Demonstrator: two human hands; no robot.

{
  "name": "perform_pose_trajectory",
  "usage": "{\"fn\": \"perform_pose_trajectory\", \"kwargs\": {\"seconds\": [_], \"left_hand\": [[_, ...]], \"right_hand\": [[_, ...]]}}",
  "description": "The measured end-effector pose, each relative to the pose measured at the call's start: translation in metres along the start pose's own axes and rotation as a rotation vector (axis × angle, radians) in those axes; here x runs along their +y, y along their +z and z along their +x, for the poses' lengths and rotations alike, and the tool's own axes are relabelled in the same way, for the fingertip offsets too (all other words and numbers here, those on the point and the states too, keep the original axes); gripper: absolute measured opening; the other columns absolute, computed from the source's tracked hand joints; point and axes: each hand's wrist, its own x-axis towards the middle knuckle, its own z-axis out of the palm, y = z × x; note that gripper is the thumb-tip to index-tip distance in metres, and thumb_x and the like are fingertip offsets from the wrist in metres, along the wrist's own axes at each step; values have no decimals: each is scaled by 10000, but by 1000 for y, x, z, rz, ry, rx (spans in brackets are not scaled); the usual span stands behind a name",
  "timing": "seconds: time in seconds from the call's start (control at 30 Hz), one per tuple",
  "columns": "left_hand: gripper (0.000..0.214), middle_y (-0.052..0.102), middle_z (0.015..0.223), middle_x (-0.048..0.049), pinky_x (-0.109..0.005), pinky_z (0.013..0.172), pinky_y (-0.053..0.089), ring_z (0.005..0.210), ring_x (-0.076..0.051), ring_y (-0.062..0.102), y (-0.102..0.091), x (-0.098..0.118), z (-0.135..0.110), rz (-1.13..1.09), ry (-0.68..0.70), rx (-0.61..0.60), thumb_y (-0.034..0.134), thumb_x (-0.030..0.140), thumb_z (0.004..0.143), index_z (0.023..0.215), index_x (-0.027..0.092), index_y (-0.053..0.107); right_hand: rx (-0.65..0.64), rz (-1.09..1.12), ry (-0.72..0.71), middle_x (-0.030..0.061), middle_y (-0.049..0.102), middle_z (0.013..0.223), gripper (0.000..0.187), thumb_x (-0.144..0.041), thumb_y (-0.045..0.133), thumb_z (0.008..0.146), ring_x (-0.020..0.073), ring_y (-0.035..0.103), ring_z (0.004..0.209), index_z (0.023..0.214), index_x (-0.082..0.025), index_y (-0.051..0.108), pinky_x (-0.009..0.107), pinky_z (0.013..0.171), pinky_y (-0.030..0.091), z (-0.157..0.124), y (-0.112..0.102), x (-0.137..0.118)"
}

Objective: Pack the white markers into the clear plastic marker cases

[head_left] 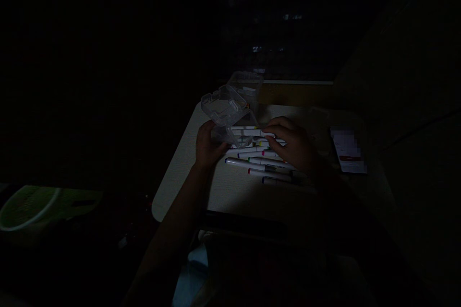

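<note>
The scene is very dark. My left hand (208, 146) grips the lower edge of a clear plastic case (225, 111), tilted with its lid hanging open. My right hand (292, 145) is closed in a pinch on a white marker (248, 132) that points into the case's mouth. Several white markers with coloured caps (262, 165) lie in a loose row on the small pale table (190, 172), just below and under my right hand.
A second clear container (247, 85) stands behind the case at the table's far edge. A white card or paper (347, 149) lies at the right of the table. A greenish object with a white ring (32, 208) sits low on the left.
</note>
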Motion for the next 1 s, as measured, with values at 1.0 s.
{"fn": "perform_pose_trajectory", "kwargs": {"seconds": [1.0], "left_hand": [[746,587,1244,-143,-466,980,473,1174,-317,580,0,-2,-2,1,-44,-13,655,661,715,1271,206,456]], "right_hand": [[-101,-132,129,68,719,984,176,-195,552,877,207,674,909,989,-208,687,342,808,537,1,-18,11]]}}
